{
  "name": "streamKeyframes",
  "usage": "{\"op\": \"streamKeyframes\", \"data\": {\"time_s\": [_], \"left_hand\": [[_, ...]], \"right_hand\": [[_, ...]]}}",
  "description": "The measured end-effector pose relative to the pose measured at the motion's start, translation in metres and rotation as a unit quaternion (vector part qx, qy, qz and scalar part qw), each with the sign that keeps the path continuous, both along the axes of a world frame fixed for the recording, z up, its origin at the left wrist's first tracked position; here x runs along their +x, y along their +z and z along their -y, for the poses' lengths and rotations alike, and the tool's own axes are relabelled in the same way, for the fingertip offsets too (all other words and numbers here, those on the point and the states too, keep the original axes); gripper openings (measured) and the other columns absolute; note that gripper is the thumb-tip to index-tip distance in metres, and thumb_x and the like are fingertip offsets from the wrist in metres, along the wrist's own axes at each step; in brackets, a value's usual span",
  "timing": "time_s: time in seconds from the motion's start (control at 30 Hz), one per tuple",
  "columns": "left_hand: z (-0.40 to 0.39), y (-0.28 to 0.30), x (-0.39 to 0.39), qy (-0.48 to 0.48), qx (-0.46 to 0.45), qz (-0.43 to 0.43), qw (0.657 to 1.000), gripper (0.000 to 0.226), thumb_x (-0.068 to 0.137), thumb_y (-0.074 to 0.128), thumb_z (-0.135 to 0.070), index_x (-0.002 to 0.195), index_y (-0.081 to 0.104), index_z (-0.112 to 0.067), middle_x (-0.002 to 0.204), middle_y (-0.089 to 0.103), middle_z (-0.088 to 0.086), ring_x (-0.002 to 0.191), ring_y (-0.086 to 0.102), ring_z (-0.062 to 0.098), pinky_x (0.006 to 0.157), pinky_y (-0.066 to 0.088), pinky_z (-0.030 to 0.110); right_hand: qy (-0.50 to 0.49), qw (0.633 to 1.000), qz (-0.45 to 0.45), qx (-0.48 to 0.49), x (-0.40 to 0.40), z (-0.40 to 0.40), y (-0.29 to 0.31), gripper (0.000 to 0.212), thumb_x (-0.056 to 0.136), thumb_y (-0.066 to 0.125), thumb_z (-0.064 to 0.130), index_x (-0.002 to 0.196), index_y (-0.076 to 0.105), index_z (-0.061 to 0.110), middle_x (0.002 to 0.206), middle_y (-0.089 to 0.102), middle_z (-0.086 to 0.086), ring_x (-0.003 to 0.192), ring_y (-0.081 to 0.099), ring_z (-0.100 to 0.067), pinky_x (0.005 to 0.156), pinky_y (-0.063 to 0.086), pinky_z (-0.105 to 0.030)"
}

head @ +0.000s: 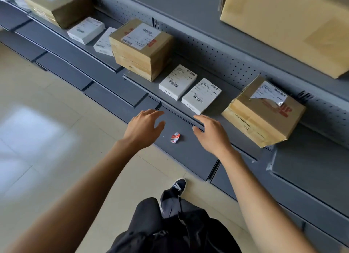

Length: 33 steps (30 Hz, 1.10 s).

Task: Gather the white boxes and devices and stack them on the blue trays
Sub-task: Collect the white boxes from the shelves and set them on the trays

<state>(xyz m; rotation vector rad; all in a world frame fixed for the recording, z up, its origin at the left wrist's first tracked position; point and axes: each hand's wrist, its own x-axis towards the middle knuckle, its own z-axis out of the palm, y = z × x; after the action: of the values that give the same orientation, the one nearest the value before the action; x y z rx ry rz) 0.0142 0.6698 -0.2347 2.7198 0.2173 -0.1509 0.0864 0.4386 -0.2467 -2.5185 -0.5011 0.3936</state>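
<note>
Two flat white boxes with barcode labels lie side by side on the grey shelf (143, 82): one (177, 82) to the left, one (201, 95) to the right. Further left on the same shelf lie two more white boxes, one (86, 30) in the open and one (103, 42) partly behind a cardboard box. My left hand (144, 128) and my right hand (211, 133) hover over the lower shelf, just short of the near pair, fingers spread and holding nothing. No blue tray is in view.
Brown cardboard boxes stand on the shelf at the centre (141, 48), right (264, 111) and far left (58, 6); a larger one (287, 24) sits on the shelf above. A crumpled red-and-white label (175, 137) lies between my hands. The tiled floor (47, 120) lies to the left.
</note>
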Motion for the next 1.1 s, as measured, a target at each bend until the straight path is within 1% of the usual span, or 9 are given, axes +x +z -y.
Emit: {"op": "streamKeyframes", "data": {"time_s": [0.2, 0.3, 0.47, 0.57, 0.63, 0.77, 0.9, 1.0, 1.1], "left_hand": [[-0.013, -0.008, 0.049, -0.018, 0.025, 0.008, 0.999, 0.044, 0.104, 0.049, -0.040, 0.144, 0.053, -0.024, 0.148, 0.053, 0.001, 0.136, 0.047, 0.025, 0.105, 0.047, 0.048], [-0.016, -0.018, 0.071, -0.034, 0.031, 0.006, 0.999, 0.043, 0.103, 0.050, -0.042, 0.143, 0.054, -0.026, 0.149, 0.052, 0.000, 0.138, 0.044, 0.025, 0.105, 0.047, 0.050], [-0.022, -0.033, 0.105, -0.063, 0.045, 0.002, 0.997, 0.045, 0.102, 0.051, -0.043, 0.145, 0.052, -0.028, 0.154, 0.046, 0.001, 0.145, 0.034, 0.026, 0.110, 0.040, 0.054], [-0.026, -0.043, 0.127, -0.082, 0.055, -0.011, 0.995, 0.047, 0.102, 0.051, -0.042, 0.147, 0.049, -0.030, 0.158, 0.040, 0.002, 0.149, 0.027, 0.027, 0.113, 0.035, 0.055], [-0.031, -0.051, 0.143, -0.100, 0.062, -0.026, 0.993, 0.049, 0.102, 0.051, -0.044, 0.149, 0.046, -0.030, 0.161, 0.035, 0.003, 0.151, 0.022, 0.027, 0.115, 0.031, 0.057], [-0.032, -0.066, 0.173, -0.156, 0.069, -0.050, 0.984, 0.056, 0.100, 0.050, -0.047, 0.153, 0.038, -0.032, 0.166, 0.024, 0.000, 0.154, 0.014, 0.027, 0.117, 0.025, 0.058], [-0.040, -0.083, 0.197, -0.208, 0.087, -0.057, 0.973, 0.059, 0.100, 0.049, -0.047, 0.155, 0.032, -0.032, 0.169, 0.013, 0.002, 0.156, 0.002, 0.026, 0.119, 0.017, 0.060], [-0.052, -0.096, 0.200, -0.244, 0.093, -0.015, 0.965, 0.060, 0.098, 0.050, -0.046, 0.154, 0.034, -0.031, 0.168, 0.016, 0.003, 0.157, 0.003, 0.024, 0.120, 0.009, 0.061], [-0.065, -0.107, 0.193, -0.255, 0.067, 0.033, 0.964, 0.055, 0.097, 0.055, -0.043, 0.149, 0.045, -0.030, 0.164, 0.029, 0.003, 0.155, 0.012, 0.025, 0.118, 0.008, 0.070]], "right_hand": [[0.011, 0.998, 0.019, -0.055, 0.048, -0.013, -0.018, 0.045, 0.100, 0.054, 0.024, 0.143, 0.047, 0.014, 0.149, 0.047, -0.004, 0.134, 0.042, -0.030, 0.102, 0.045, -0.051], [0.010, 0.996, 0.031, -0.081, 0.061, -0.017, -0.026, 0.047, 0.098, 0.054, 0.024, 0.144, 0.045, 0.016, 0.154, 0.039, -0.006, 0.140, 0.034, -0.030, 0.104, 0.042, -0.051], [-0.010, 0.993, 0.017, -0.115, 0.076, -0.027, -0.042, 0.056, 0.099, 0.053, 0.027, 0.152, 0.034, 0.021, 0.165, 0.021, -0.009, 0.150, 0.017, -0.030, 0.109, 0.032, -0.056], [-0.038, 0.992, 0.016, -0.121, 0.084, -0.035, -0.054, 0.062, 0.100, 0.053, 0.031, 0.156, 0.026, 0.025, 0.167, 0.015, -0.008, 0.153, 0.012, -0.030, 0.110, 0.030, -0.058], [-0.061, 0.991, 0.026, -0.112, 0.088, -0.046, -0.063, 0.062, 0.099, 0.053, 0.032, 0.156, 0.028, 0.025, 0.166, 0.018, -0.008, 0.152, 0.014, -0.031, 0.109, 0.031, -0.058], [-0.113, 0.982, 0.076, -0.127, 0.096, -0.072, -0.078, 0.056, 0.096, 0.056, 0.031, 0.149, 0.043, 0.024, 0.162, 0.032, -0.008, 0.148, 0.026, -0.033, 0.105, 0.036, -0.057], [-0.176, 0.971, 0.068, -0.144, 0.094, -0.090, -0.092, 0.048, 0.098, 0.053, 0.039, 0.144, 0.050, 0.024, 0.160, 0.036, -0.007, 0.148, 0.028, -0.035, 0.104, 0.036, -0.059], [-0.216, 0.966, 0.090, -0.114, 0.085, -0.098, -0.102, 0.043, 0.098, 0.050, 0.042, 0.132, 0.059, 0.018, 0.156, 0.043, -0.009, 0.146, 0.034, -0.038, 0.100, 0.041, -0.062], [-0.249, 0.957, 0.118, -0.092, 0.075, -0.103, -0.109, 0.049, 0.094, 0.045, 0.053, 0.122, 0.064, 0.018, 0.152, 0.048, -0.007, 0.144, 0.038, -0.035, 0.098, 0.043, -0.059]]}}
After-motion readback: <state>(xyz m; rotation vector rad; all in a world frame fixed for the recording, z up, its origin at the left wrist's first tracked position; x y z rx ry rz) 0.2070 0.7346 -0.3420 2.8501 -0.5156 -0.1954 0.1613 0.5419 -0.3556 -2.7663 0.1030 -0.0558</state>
